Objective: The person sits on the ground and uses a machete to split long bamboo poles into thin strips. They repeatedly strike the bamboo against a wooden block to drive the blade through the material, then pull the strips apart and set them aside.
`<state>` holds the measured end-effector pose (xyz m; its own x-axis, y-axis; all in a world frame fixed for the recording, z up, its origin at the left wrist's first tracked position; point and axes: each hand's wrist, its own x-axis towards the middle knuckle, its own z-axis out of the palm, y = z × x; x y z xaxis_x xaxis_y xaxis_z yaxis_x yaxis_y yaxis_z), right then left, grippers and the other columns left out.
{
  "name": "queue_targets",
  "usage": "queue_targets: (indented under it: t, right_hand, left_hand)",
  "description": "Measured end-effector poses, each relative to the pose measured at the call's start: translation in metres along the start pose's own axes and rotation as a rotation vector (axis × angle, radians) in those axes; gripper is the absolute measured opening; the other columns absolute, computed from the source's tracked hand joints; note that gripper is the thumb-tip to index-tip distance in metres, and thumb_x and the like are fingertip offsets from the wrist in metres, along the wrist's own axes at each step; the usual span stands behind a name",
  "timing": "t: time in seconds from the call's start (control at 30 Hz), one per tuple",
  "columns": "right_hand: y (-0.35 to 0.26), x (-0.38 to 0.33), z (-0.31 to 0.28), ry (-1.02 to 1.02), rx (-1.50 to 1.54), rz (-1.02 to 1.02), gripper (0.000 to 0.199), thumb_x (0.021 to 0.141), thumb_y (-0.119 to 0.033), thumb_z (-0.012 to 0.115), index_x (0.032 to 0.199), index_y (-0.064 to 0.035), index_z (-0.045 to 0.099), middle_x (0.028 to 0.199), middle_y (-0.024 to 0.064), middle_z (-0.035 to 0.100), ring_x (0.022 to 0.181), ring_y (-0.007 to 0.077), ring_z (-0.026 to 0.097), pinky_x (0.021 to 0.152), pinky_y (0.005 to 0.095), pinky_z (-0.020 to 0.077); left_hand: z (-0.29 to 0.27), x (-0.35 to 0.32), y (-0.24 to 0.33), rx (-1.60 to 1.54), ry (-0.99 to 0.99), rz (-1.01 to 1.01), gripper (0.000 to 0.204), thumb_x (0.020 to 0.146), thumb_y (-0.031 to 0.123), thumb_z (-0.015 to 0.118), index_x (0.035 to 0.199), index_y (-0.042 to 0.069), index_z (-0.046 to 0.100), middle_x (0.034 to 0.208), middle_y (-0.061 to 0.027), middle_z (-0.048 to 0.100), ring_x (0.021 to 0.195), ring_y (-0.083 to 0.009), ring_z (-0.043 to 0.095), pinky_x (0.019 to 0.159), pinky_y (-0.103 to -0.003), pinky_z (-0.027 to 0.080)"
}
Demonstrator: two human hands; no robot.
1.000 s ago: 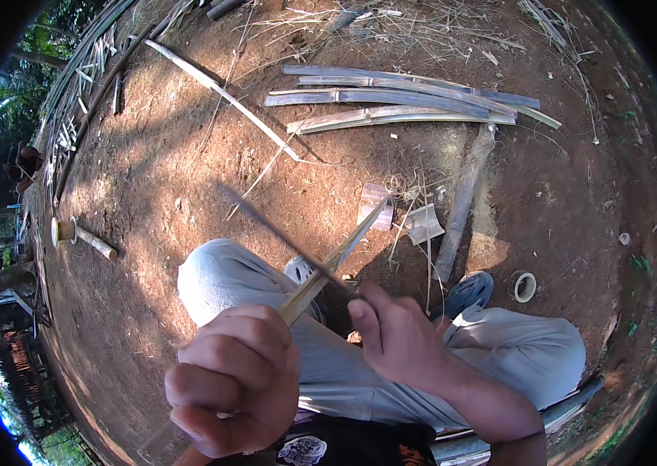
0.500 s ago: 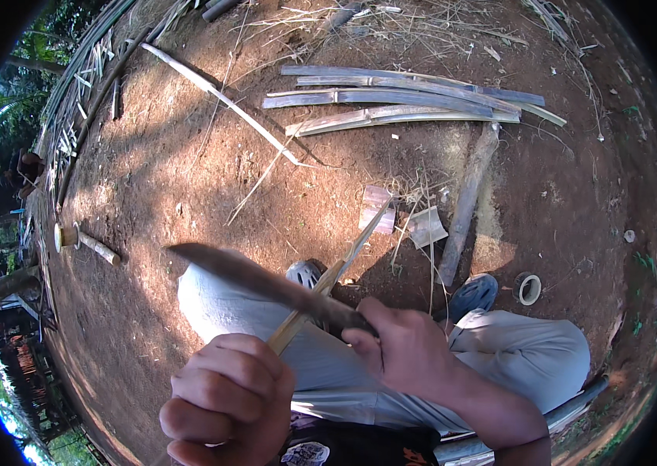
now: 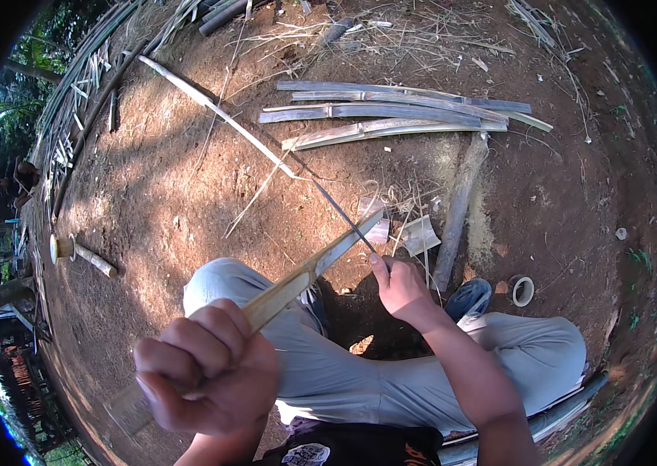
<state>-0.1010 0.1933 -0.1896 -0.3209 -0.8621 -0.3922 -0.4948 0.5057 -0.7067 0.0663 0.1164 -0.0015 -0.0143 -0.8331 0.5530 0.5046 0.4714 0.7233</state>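
Observation:
My left hand (image 3: 208, 369) is closed around a split bamboo strip (image 3: 286, 291), which slants up and to the right over my knees. The strip's near end sticks out below that fist. A long dark knife is in my right hand (image 3: 402, 287), gripped by its handle. Seen nearly edge-on, the knife blade (image 3: 336, 206) points away and to the left. It crosses the strip close to its far tip; whether it bites into the wood I cannot tell.
Several bamboo slats (image 3: 383, 113) lie on the dirt ahead, with a pale pole (image 3: 216, 109) to their left. Past my feet are a log (image 3: 460, 213), a flat bamboo piece (image 3: 420, 235) and a bamboo ring (image 3: 523, 290). A person (image 3: 24, 177) is far left.
My right hand has moved away and the knife has swung from lying across the strip's middle to near its far tip. My left hand has shifted slightly left and up.

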Motion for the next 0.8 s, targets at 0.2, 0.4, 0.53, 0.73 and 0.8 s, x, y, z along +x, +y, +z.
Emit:
queue_targets:
  t: [0.2, 0.4, 0.53, 0.73, 0.8]
  right_hand:
    - [-0.047, -0.028, -0.002, -0.013, 0.014, -0.159, 0.061, 0.101, -0.053, 0.036, 0.092, 0.0012, 0.062, 0.076, 0.0292, 0.064, 0.077, 0.0493, 0.063, 0.067, 0.0566, 0.0503]
    - [0.018, 0.02, 0.022, 0.013, -0.133, 0.248, 0.065, 0.101, -0.055, 0.032, 0.102, 0.0006, 0.065, 0.088, 0.0316, 0.066, 0.091, 0.0494, 0.063, 0.082, 0.057, 0.0483]
    - [-0.022, -0.02, 0.022, 0.0, -0.044, -0.071, 0.058, 0.102, -0.053, 0.032, 0.104, -0.0016, 0.059, 0.075, 0.0291, 0.064, 0.077, 0.0495, 0.064, 0.071, 0.0581, 0.05]
    - [0.137, 0.05, 0.045, -0.009, -0.062, 0.531, 0.072, 0.102, -0.053, 0.028, 0.107, 0.0078, 0.066, 0.107, 0.0349, 0.062, 0.109, 0.0494, 0.057, 0.096, 0.0504, 0.0446]
    - [0.123, 0.058, 0.056, -0.023, -0.058, 0.517, 0.073, 0.101, -0.054, 0.027, 0.106, 0.0063, 0.067, 0.108, 0.0356, 0.061, 0.11, 0.0502, 0.056, 0.098, 0.0513, 0.0431]
  left_hand:
    - [-0.015, 0.007, -0.004, -0.055, 0.003, -0.007, 0.039, 0.103, 0.034, 0.033, 0.069, 0.015, 0.032, 0.05, 0.0006, 0.027, 0.039, -0.0108, 0.017, 0.041, -0.03, 0.019]
    - [-0.008, 0.012, -0.002, -0.037, -0.051, 0.008, 0.039, 0.103, 0.033, 0.033, 0.068, 0.015, 0.031, 0.05, 0.0014, 0.026, 0.04, -0.0104, 0.018, 0.041, -0.029, 0.019]
    - [-0.015, 0.012, -0.001, -0.07, 0.016, -0.046, 0.04, 0.101, 0.031, 0.037, 0.065, 0.017, 0.029, 0.051, 0.0025, 0.025, 0.041, -0.0092, 0.018, 0.042, -0.027, 0.018]
    - [0.007, 0.013, -0.01, -0.059, -0.027, -0.055, 0.04, 0.102, 0.032, 0.035, 0.066, 0.017, 0.03, 0.051, 0.0026, 0.024, 0.04, -0.0091, 0.018, 0.041, -0.027, 0.017]
    - [0.0, 0.022, -0.016, -0.084, -0.003, -0.046, 0.04, 0.103, 0.032, 0.034, 0.066, 0.016, 0.03, 0.051, 0.0028, 0.024, 0.04, -0.0089, 0.018, 0.041, -0.027, 0.018]
